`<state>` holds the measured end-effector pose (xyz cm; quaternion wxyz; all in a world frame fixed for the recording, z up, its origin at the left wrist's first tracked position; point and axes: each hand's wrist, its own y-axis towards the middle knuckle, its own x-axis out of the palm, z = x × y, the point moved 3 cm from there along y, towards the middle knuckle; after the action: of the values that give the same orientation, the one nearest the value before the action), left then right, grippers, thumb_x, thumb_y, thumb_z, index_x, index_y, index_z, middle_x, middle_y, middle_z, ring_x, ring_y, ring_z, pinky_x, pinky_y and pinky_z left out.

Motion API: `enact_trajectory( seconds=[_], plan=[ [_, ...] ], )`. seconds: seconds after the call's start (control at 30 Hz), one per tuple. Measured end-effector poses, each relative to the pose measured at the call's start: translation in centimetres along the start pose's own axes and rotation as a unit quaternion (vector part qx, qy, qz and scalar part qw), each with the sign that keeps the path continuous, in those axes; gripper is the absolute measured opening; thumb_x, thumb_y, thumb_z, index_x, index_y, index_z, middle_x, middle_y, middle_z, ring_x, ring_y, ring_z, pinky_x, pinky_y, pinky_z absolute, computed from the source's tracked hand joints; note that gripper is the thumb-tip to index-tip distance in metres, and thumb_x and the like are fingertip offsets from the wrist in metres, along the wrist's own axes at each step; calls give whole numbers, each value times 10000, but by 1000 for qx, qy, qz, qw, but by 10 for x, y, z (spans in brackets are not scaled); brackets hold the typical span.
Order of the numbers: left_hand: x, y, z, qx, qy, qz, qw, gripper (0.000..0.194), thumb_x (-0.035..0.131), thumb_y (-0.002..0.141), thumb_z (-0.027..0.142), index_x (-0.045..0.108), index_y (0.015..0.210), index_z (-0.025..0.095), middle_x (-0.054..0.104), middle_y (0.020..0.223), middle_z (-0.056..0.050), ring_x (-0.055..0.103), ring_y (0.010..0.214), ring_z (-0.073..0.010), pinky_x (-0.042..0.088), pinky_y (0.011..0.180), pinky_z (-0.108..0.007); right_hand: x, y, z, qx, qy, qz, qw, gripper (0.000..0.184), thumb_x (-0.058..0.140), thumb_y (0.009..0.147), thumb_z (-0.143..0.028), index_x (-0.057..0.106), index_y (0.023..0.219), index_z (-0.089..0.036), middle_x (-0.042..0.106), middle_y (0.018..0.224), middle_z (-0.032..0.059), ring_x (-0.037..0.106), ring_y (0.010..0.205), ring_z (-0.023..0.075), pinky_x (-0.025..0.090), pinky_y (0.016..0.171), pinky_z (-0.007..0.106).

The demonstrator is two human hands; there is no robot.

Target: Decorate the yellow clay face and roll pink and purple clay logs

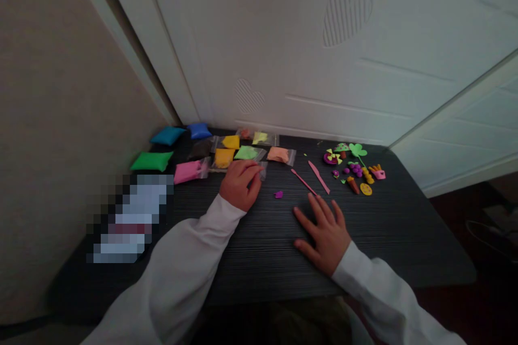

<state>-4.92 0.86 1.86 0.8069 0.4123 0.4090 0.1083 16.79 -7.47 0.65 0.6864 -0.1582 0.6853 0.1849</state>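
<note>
My left hand (238, 186) reaches over the row of small clay bags, its fingers bent and pressed together on a clear plastic bag (264, 171). Only that bag's see-through edge shows beside the fingers; its contents are hidden under the hand. My right hand (326, 234) lies on the dark table (267, 264) with fingers spread, holding nothing. A small purple lump of clay (279, 194) sits between the two hands. Just beyond my right fingertips are a thin pink modelling stick (303, 181) and a pink plastic clay knife (319, 177).
Bags of green (151, 161), pink (188, 171), orange-yellow (224, 157), light green (247, 152) and peach clay (279, 154) lie at the back left. Several small clay figures, including a green clover (358, 150) and a yellow disc (366, 189), stand at right. A pixelated area (135, 215) covers something at left.
</note>
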Motion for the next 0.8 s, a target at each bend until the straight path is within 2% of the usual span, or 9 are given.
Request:
enact_trajectory(
  seconds=[0.07,0.2,0.3,0.33,0.43,0.57,0.7,0.8],
  plan=[
    [0,0,0,0,1,-2,1000,182,501,717,139,598,871,154,577,885,-67,512,873,-158,425,801,-308,-2,0,2,50,-3,0,999,560,286,788,-567,293,1285,-308,109,1416,109,121,1280,306,114,968,558],
    [0,0,0,-1,7,0,1000,183,498,720,141,597,873,156,575,882,-64,510,866,-156,426,799,-309,2,0,-3,-23,8,-4,1000,604,309,760,-602,256,1295,-327,109,1421,79,133,1281,280,95,987,539],
    [0,0,0,0,7,2,1000,184,500,718,138,598,873,157,572,883,-64,508,863,-155,426,793,-305,4,0,3,59,-7,32,998,557,287,781,-581,317,1271,-319,93,1421,98,120,1281,297,101,972,555],
    [1,0,0,0,7,2,1000,184,501,717,138,598,872,158,571,883,-62,508,862,-154,427,789,-303,5,0,3,57,-8,32,998,572,289,774,-591,305,1277,-319,94,1421,98,116,1282,297,98,975,552],
    [1,0,0,0,6,3,1000,180,499,717,138,598,866,157,573,876,-62,507,857,-154,427,784,-301,6,0,0,-10,0,10,1000,596,297,754,-618,269,1284,-347,112,1421,74,126,1284,272,88,988,534],
    [0,1,0,-2,6,4,1000,178,496,719,140,597,864,155,573,878,-65,510,859,-155,426,788,-303,5,0,5,67,-12,34,997,561,278,774,-595,321,1267,-330,107,1417,107,123,1281,295,90,973,551],
    [0,1,1,-3,5,0,1000,174,491,724,146,594,864,161,572,876,-61,511,857,-154,428,789,-305,7,0,1,11,-3,12,1000,588,291,756,-618,274,1281,-354,108,1421,78,119,1285,275,82,989,528],
    [0,1,1,-5,4,1,1000,173,490,727,149,594,865,159,572,874,-61,511,859,-154,429,790,-306,5,1,6,74,-14,33,997,556,275,776,-594,320,1266,-334,102,1418,103,126,1280,294,91,974,546]
  ],
)
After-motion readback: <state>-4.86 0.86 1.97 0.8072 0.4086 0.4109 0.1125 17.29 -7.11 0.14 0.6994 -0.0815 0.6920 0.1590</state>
